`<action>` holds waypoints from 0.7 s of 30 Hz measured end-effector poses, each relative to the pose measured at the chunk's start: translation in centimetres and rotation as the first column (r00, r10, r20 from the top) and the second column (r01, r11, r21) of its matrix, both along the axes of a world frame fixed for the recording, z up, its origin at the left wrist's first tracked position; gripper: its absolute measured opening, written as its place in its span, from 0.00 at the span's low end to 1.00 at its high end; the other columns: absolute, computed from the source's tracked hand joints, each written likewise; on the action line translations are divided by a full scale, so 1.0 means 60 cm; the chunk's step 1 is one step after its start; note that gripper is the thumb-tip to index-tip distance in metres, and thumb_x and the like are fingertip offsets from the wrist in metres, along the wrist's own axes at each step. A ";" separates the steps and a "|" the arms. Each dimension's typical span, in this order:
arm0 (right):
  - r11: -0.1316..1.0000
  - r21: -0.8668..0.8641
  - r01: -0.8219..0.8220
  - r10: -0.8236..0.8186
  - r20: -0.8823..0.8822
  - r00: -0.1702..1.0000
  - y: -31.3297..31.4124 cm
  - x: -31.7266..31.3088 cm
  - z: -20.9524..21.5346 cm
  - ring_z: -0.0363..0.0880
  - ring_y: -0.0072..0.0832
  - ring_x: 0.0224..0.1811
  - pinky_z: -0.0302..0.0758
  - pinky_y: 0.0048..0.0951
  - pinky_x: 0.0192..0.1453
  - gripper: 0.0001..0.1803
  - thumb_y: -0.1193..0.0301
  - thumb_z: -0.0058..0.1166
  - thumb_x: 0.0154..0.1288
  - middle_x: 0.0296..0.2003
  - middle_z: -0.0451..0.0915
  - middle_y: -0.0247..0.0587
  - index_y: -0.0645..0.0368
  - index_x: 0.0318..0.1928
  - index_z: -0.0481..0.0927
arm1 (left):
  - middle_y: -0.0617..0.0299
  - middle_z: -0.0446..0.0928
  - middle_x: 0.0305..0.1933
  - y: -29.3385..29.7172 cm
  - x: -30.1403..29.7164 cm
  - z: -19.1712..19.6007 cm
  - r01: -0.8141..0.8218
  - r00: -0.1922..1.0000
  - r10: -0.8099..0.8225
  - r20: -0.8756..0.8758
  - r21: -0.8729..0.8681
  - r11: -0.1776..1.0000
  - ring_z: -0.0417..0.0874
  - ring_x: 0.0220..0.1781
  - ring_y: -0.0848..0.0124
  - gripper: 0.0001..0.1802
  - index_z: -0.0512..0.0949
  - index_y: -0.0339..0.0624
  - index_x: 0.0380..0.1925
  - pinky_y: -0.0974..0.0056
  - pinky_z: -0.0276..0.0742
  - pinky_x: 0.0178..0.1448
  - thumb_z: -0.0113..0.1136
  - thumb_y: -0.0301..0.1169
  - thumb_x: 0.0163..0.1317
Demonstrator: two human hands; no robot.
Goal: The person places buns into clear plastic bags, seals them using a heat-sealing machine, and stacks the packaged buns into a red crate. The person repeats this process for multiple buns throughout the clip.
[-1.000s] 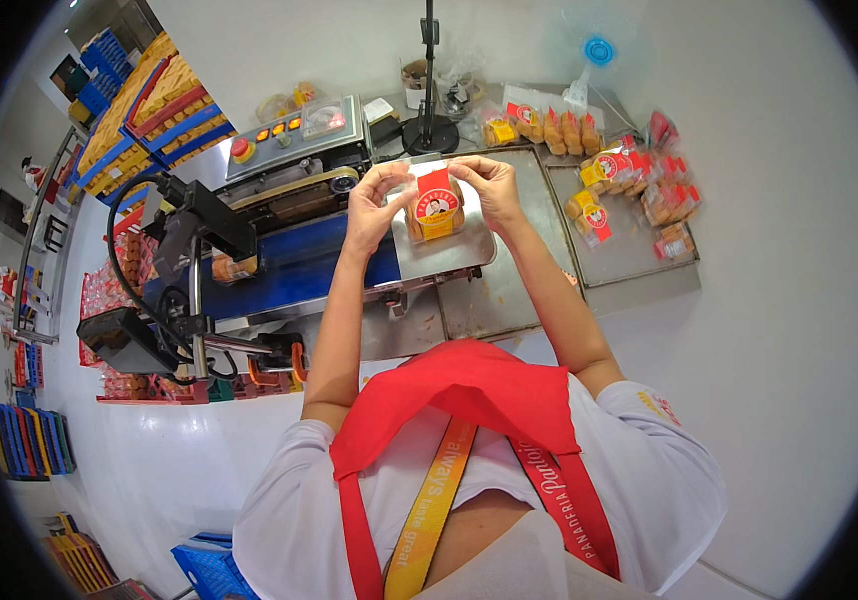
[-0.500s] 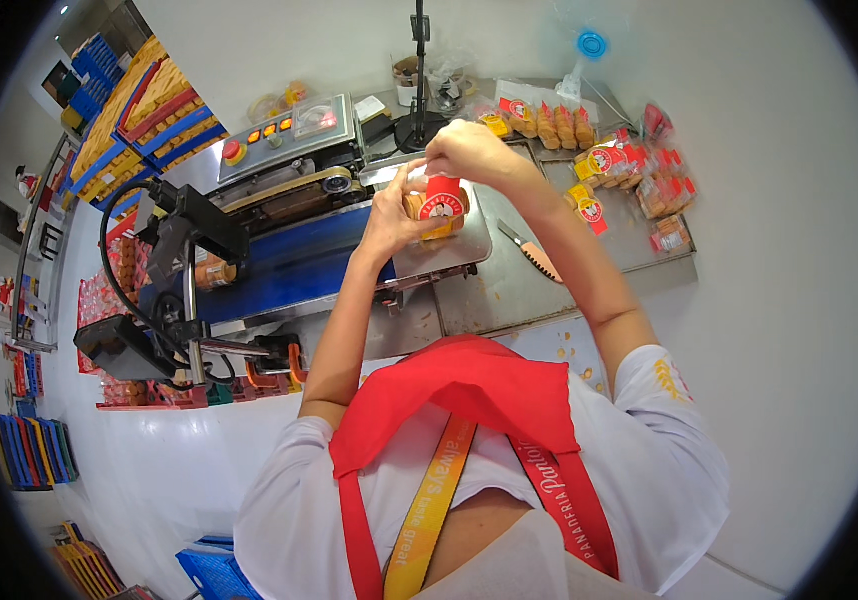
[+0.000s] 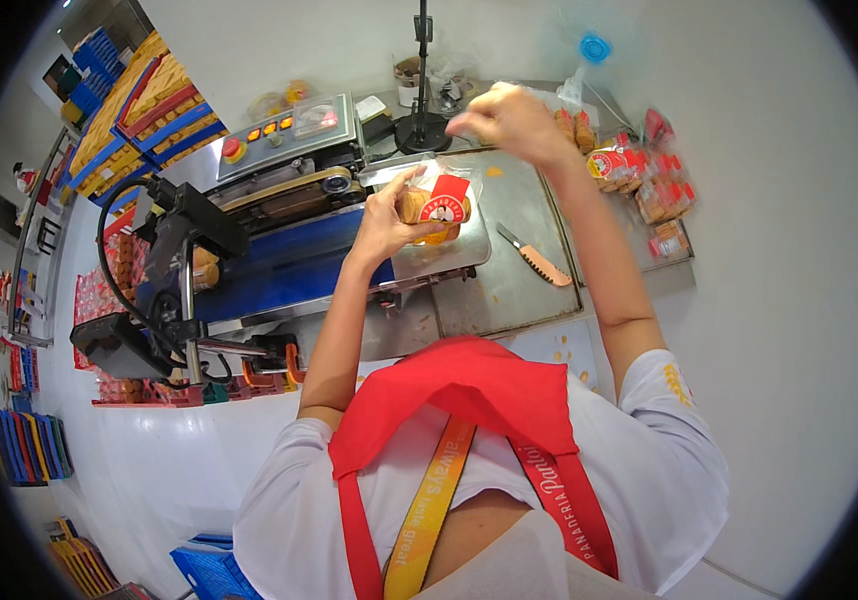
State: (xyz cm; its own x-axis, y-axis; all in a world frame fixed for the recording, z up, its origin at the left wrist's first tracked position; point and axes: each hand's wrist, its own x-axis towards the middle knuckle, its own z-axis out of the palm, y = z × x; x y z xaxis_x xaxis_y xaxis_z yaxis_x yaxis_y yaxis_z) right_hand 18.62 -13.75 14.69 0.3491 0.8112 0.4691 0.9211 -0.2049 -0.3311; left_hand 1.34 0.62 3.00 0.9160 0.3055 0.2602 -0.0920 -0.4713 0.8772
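My left hand (image 3: 385, 226) is wrapped round a clear bag of bread (image 3: 429, 207) with a red and yellow label. The bag is over the metal plate (image 3: 464, 243) at the right end of a machine's blue conveyor belt (image 3: 294, 262). Raised over the back of the metal table, my right hand (image 3: 517, 125) is apart from the bag. Motion smears its fingers, so whether it holds anything cannot be made out. Beyond it are bagged breads (image 3: 576, 130), partly hidden by the hand. A knife with an orange handle (image 3: 544, 268) lies to the right of the plate.
More bagged breads (image 3: 664, 197) are at the table's right end. Behind the belt stands a control panel (image 3: 289, 132) with a red button. A black jointed arm (image 3: 199, 225) overhangs the belt on the left. A black pole stand (image 3: 422, 125) rises at the back.
My right hand has let go of the bag's top and moved right and up, away from it. My left hand still grips the bag, whose top is now uncovered.
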 end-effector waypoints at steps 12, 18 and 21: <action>0.944 -0.328 -0.034 0.016 -0.056 0.998 0.003 -0.005 -0.042 0.81 0.36 0.34 0.74 0.35 0.37 0.13 0.60 0.61 0.55 0.30 0.82 0.46 0.58 0.30 0.84 | 0.56 0.81 0.43 -0.002 0.002 -0.022 0.003 0.999 0.002 0.039 -0.109 0.994 0.81 0.44 0.72 0.42 0.72 0.42 0.57 0.65 0.77 0.52 0.78 0.31 0.37; 0.977 -0.211 0.026 -0.028 -0.007 1.000 -0.003 0.009 -0.047 0.81 0.41 0.34 0.75 0.40 0.38 0.14 0.59 0.61 0.54 0.28 0.82 0.46 0.57 0.30 0.85 | 0.58 0.81 0.42 -0.006 0.006 -0.012 0.004 0.997 0.003 0.078 -0.092 0.996 0.81 0.44 0.73 0.40 0.72 0.42 0.57 0.66 0.76 0.53 0.78 0.30 0.38; 0.997 0.034 -0.070 0.071 -0.032 0.997 -0.007 -0.001 -0.029 0.78 0.36 0.35 0.74 0.36 0.37 0.11 0.64 0.59 0.56 0.28 0.80 0.39 0.59 0.28 0.83 | 0.59 0.81 0.42 -0.008 0.004 -0.010 0.011 0.999 -0.005 0.051 -0.119 0.993 0.81 0.43 0.74 0.40 0.72 0.42 0.57 0.66 0.76 0.53 0.77 0.30 0.39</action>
